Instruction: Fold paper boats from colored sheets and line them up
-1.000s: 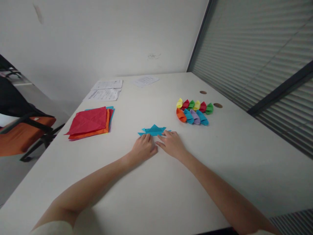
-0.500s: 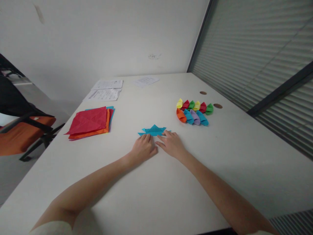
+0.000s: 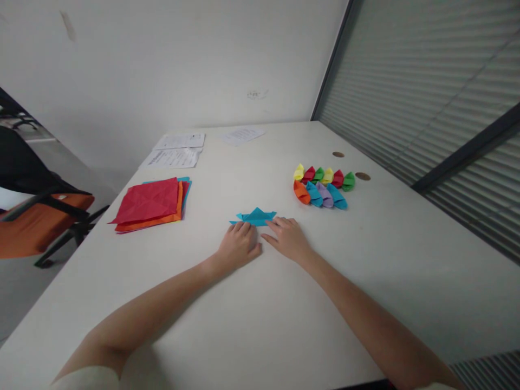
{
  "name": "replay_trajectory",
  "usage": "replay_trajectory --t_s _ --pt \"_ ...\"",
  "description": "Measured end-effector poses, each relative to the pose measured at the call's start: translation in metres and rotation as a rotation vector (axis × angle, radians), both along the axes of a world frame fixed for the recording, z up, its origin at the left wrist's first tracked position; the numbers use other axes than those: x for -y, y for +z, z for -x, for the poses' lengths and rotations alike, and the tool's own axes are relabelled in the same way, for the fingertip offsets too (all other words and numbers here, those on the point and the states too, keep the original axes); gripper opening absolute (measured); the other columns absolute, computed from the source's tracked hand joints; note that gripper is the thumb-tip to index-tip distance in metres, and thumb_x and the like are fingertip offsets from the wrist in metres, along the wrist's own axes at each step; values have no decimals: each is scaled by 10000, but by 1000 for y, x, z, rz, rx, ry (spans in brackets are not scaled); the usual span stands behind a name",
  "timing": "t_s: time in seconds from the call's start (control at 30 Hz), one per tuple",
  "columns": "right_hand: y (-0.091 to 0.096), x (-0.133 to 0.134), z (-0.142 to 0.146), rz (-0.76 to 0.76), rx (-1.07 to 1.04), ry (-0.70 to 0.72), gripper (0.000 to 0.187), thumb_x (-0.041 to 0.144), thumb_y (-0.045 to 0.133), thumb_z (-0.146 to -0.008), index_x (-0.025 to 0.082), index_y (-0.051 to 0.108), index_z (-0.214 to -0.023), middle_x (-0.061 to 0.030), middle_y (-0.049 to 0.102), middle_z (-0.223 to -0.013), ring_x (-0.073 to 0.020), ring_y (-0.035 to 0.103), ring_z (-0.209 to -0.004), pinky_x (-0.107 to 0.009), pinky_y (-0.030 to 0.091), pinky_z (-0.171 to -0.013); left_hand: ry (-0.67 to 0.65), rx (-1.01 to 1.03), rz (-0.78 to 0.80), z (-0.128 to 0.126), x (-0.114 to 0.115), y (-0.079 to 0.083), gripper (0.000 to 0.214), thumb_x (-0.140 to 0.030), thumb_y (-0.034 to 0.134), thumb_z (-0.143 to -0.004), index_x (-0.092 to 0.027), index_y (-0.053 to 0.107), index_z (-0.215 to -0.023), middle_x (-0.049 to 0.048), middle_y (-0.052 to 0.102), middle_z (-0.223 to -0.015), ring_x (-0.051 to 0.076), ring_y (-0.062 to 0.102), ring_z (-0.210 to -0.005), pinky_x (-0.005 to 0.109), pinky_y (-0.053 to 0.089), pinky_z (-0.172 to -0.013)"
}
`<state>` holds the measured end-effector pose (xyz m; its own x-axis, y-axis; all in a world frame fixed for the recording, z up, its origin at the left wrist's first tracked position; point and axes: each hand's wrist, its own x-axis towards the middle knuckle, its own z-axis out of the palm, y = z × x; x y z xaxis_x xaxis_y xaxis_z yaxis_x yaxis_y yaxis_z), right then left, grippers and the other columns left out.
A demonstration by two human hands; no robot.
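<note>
A partly folded blue paper (image 3: 255,216) lies flat on the white table (image 3: 260,303), with points sticking out to the left, top and right. My left hand (image 3: 239,246) rests just in front of it, fingers lying flat with the tips on its near edge. My right hand (image 3: 287,237) lies beside it, fingers spread flat over the paper's right end. Neither hand grips the paper; both press on it.
A stack of red, orange and blue paper sheets (image 3: 152,203) lies to the left. Several finished folded paper pieces (image 3: 323,186) in two rows sit to the right. Printed sheets (image 3: 174,151) lie at the far edge. An orange chair (image 3: 36,222) stands left of the table.
My right hand's fingers have slid slightly forward over the paper's right tip, which showed before. My left hand and the paper stay put.
</note>
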<state>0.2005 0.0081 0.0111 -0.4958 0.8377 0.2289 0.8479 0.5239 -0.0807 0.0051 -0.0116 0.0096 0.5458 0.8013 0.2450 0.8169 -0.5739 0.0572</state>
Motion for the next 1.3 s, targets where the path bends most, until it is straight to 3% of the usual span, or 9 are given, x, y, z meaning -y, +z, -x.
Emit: replay_trajectory --t_s 0.2,0.33,0.53,0.8,0.97,1.07,1.17,1.3 --pt "-2 -6 -7 -6 -50 39 302 400 519 -945 186 702 -1056 -93 650 -1083 -228 556 -1028 -369 355 -866 64 17 -6 0 2 0 368 -409 479 -890 -162 578 -1143 155 552 -1198 320 499 -1091 469 454 -909" --pt "-1 -7 -9 5 -77 44 270 356 532 -941 190 706 -1064 -81 655 -1081 -221 558 -1030 -374 347 -880 99 2 -11 -1 1 -3 461 -417 474 -889 -115 537 -1232 181 567 -1126 316 533 -1029 457 467 -876" --pt "-3 -8 -11 28 -85 45 242 311 550 -928 188 710 -1062 -83 653 -1068 -221 546 -1035 -372 348 -866 150 -45 -55 -2 4 -4 492 -454 440 -897 -75 593 -1171 210 595 -1074 339 556 -989 489 452 -851" --pt "-3 -9 -12 37 -79 56 248 304 537 -930 188 704 -1071 -92 644 -1073 -233 512 -1060 -379 337 -885 167 -65 -58 -4 7 0 489 -444 446 -898 -75 605 -1176 210 641 -1042 344 584 -1005 529 400 -940" --pt "-4 -7 -10 23 -78 61 327 402 546 -922 180 685 -1118 -108 634 -1103 -259 487 -1069 -396 337 -894 181 -48 -129 -2 4 -1 520 -465 473 -888 -51 596 -1179 231 614 -1153 369 535 -1126 582 301 -1063" --pt "-5 -3 -4 19 -96 72 442 521 537 -901 187 668 -1158 -120 621 -1132 -277 458 -1085 -416 332 -904 64 7 -129 -1 0 -1 450 -397 496 -890 -90 573 -1210 214 581 -1249 354 505 -1194 560 321 -1075" --pt "-5 1 3 40 -130 91 454 546 501 -910 194 676 -1136 -114 612 -1154 -280 426 -1106 -416 332 -913 -121 61 -55 -2 -3 -1 389 -238 503 -873 -113 535 -1240 172 590 -1256 287 534 -1187 449 419 -1033" --pt "-4 4 6 63 -156 97 419 523 482 -926 212 681 -1126 -102 609 -1170 -277 407 -1117 -420 326 -926 -144 109 14 -3 -5 -4 406 -198 500 -854 -124 508 -1253 161 603 -1230 267 570 -1144 422 479 -969"
